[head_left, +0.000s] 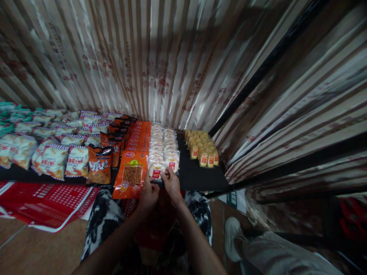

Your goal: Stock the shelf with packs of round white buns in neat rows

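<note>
At the front end of a row on the dark shelf, my left hand [148,194] and my right hand [172,185] pinch the near edge of a clear-wrapped white snack packet [156,171] with a red label. My left fingers are at its left corner, my right thumb and fingers at its right side. Behind it run two rows of similar white packets [170,145]. Close on the left, a flat orange snack bag [133,173] overhangs the shelf's front edge. Whether the packet rests on the shelf is hard to tell.
Yellow packaged cakes [201,148] stand right on the black shelf [189,177]. Dark orange chip bags [99,164] and several white snack bags [53,159] fill the left. Below is a red basket [51,202]. Another person's leg and shoe [233,238] are at lower right.
</note>
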